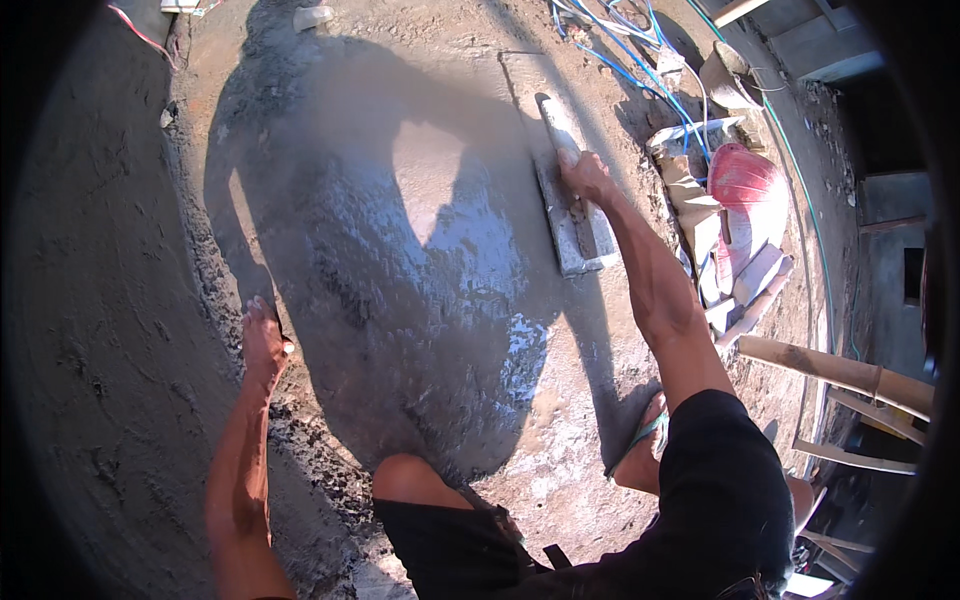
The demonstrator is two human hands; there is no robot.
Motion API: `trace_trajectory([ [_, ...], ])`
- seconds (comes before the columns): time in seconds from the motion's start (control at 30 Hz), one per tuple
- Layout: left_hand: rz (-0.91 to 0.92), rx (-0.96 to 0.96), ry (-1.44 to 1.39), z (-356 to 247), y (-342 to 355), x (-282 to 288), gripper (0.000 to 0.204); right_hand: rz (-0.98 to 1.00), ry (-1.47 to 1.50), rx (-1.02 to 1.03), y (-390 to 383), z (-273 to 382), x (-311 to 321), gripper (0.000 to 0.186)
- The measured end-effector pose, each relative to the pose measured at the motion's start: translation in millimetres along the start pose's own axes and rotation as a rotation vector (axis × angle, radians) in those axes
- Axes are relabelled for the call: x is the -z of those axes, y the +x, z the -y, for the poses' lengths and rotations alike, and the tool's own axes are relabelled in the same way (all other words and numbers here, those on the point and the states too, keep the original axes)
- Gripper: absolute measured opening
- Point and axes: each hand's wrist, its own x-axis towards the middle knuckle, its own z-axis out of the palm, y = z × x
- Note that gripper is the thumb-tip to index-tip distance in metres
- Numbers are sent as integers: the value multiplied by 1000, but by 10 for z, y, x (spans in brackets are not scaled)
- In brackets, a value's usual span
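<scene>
My right hand (588, 178) is closed round the handle of a long, cement-smeared plastering float (588, 262). The float lies lengthwise along the right side of a patch of wet grey mortar (420, 270), on rough ground. Down at the left, my left hand (262, 340) is closed beside the broken edge of the patch. A small pale end shows by its thumb side, but what the fingers hold is hidden. My shadow covers much of the mortar, and a bright gap of sunlight falls in its middle.
Smooth grey mortar (90, 370) spreads along the left. At right are a red-and-white sack (745, 185), broken boards (765, 272), a bucket (728, 76), blue cables (640, 65) and a bamboo pole (840, 368). My sandalled foot (640, 455) stands near the patch's right edge.
</scene>
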Motion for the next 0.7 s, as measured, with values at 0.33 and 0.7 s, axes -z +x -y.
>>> trace_trajectory([
  [0.33, 2, 86, -101, -5, 100, -79, 101, -215, 197, -286, -1338, -637, -482, 72],
  [0.7, 50, 33, -16, 0, 82, -86, 104, 24, 513, 29, 548, 1219, -653, 72],
])
